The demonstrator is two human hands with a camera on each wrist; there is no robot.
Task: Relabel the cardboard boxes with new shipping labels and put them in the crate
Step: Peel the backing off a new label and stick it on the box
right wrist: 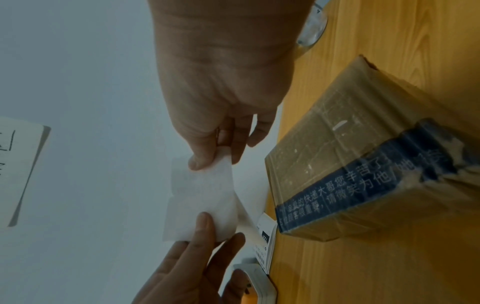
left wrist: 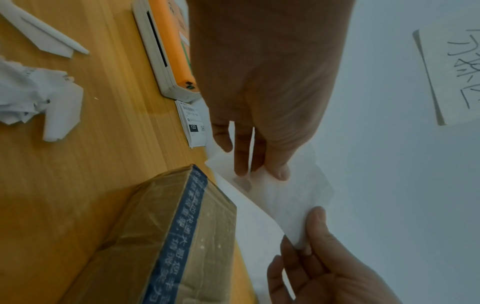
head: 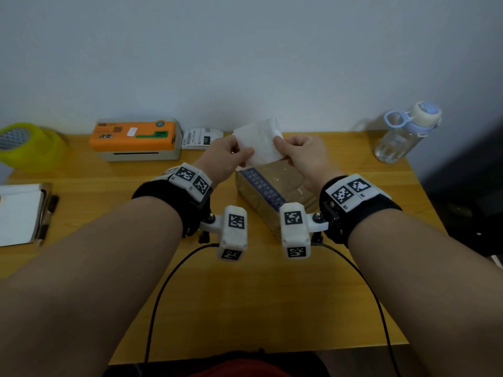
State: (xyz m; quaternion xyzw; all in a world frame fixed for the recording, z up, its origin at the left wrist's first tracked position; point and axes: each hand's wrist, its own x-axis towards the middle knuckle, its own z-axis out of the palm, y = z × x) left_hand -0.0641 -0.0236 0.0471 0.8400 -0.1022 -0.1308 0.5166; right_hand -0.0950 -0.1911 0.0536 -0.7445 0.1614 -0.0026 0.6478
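Above the cardboard box [head: 268, 197] on the bench [head: 245, 295], 2 hands pinch 1 white label [head: 260, 141]; left hand [head: 226, 156] and right hand [head: 306, 156] each grip an edge.

I see a white shipping label [head: 260, 142] raised just above the taped brown cardboard box [head: 272, 195], blank side toward me.

Print on held label [head: 260, 144] too faint to read. Cardboard box [head: 268, 197] partly hidden behind wrist cameras. Tape roll [head: 25, 145] and notepad [head: 19, 213] cropped by left edge.
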